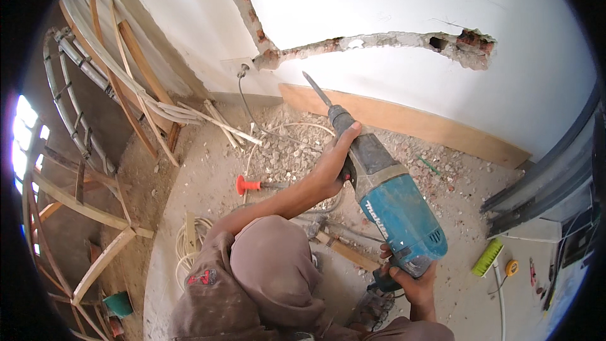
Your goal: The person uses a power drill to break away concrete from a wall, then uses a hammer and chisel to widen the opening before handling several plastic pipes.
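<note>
A teal and grey demolition hammer [404, 215] is held slantwise in front of me. Its pointed chisel bit [317, 89] aims up and left toward the white wall, and no contact with the wall shows. My left hand [334, 163] is wrapped round the grip near the tool's front. At the rear end my right hand [415, 285] closes on the back handle, which is partly hidden. A rough channel [353, 43] cut into the wall exposes brick and ends at a broken hole [475, 48] on the right. Brown clothing [271, 271] covers the lower middle of the view.
Rubble [287, 158] lies along the wall near a leaning wooden board [404, 118]. A red-guarded hand chisel [248, 185], a wooden-handled hammer [347, 251] and coiled cable [184, 249] are on the floor. Timber strips [117, 82] stand left; a green brush [487, 257] and tape measure [511, 268] lie right.
</note>
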### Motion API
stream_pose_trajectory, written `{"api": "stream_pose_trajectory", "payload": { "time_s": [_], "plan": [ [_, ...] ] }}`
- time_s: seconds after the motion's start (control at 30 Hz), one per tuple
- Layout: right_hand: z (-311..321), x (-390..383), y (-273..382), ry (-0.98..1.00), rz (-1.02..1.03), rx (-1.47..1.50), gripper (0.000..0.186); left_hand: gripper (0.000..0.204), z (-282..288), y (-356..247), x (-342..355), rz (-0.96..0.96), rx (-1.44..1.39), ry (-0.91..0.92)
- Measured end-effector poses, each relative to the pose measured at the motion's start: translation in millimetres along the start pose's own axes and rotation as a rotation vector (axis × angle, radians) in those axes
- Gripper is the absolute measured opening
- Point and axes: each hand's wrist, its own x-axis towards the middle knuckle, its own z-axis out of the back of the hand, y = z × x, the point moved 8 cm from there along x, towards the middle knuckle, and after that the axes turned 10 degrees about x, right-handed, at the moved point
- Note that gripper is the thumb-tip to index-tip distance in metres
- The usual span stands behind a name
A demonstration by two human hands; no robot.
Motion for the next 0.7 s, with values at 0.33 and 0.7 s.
{"api": "stream_pose_trajectory", "payload": {
  "time_s": [0.33, 0.7],
  "plan": [
    [-32, 29, -25, 0.000, -0.014, -0.323, 0.036, 0.051, 37, -35, 19, -0.101, -0.037, 0.004],
    [-72, 72, -12, 0.026, 0.214, -0.448, 0.047, 0.057, 70, -55, 54, -0.113, -0.148, 0.130]
  ]
}}
